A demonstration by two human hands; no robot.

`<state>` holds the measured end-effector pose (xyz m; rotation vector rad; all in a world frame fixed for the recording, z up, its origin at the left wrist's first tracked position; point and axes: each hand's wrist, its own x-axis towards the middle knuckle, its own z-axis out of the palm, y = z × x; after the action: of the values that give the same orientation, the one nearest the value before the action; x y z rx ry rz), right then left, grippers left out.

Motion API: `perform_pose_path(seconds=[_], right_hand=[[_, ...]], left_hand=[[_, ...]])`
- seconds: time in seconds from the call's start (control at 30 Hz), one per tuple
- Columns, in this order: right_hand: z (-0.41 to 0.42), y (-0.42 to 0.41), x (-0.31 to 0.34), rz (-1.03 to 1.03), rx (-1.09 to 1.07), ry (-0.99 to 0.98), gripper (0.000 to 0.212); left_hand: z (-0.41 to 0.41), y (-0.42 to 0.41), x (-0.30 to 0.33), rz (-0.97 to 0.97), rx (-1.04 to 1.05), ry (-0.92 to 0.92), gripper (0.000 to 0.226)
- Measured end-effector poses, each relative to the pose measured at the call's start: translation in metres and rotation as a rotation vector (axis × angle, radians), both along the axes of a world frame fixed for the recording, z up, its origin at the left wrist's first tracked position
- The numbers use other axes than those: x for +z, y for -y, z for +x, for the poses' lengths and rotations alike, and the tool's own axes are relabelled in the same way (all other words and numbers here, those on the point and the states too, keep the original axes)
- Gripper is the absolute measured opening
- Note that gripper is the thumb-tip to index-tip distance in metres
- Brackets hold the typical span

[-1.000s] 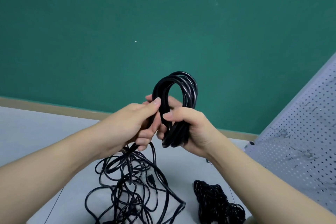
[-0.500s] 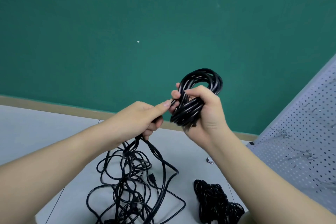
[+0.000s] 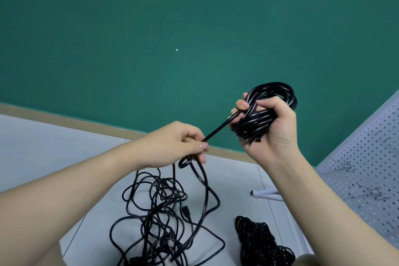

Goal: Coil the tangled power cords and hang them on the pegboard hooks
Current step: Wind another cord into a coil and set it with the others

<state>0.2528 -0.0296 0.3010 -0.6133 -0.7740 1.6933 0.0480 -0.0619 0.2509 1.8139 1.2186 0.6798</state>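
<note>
- The right hand (image 3: 274, 127) is raised in front of the green wall (image 3: 151, 28), its fingers and thumb curled tight round a black coil of cord (image 3: 269, 101); the coil's loop stands up above the fist.
- A plug end (image 3: 253, 141) of the coil pokes out below the fingers.
- One strand (image 3: 218, 130) runs taut from the coil down-left to the left hand (image 3: 177, 144), which pinches it between thumb and curled fingers.
- Below the left hand the cord drops to a loose tangle of cords (image 3: 159, 218) on the grey floor (image 3: 43, 147).
- A second dark bundle (image 3: 259, 242) lies on the floor to the right of the tangle, apart from it.
- The white pegboard (image 3: 367, 168) leans at the right edge, with a few wire hooks (image 3: 347, 166) on it.
</note>
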Motion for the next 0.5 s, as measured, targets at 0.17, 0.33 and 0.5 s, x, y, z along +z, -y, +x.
perform_pose_path(seconds=[0.17,0.33,0.5], right_hand=[[0.005,-0.003,0.001,0.012,-0.008,-0.022,0.039],[0.015,-0.014,-0.002,0.006,-0.066,-0.005,0.027],[0.033,-0.029,-0.01,-0.031,-0.149,0.008,0.021]], left_hand=[[-0.018,-0.003,-0.008,-0.028,-0.053,-0.07,0.024],[-0.022,-0.005,-0.008,0.038,-0.064,-0.039,0.032],[-0.021,-0.008,-0.002,0.06,-0.015,0.123,0.036]])
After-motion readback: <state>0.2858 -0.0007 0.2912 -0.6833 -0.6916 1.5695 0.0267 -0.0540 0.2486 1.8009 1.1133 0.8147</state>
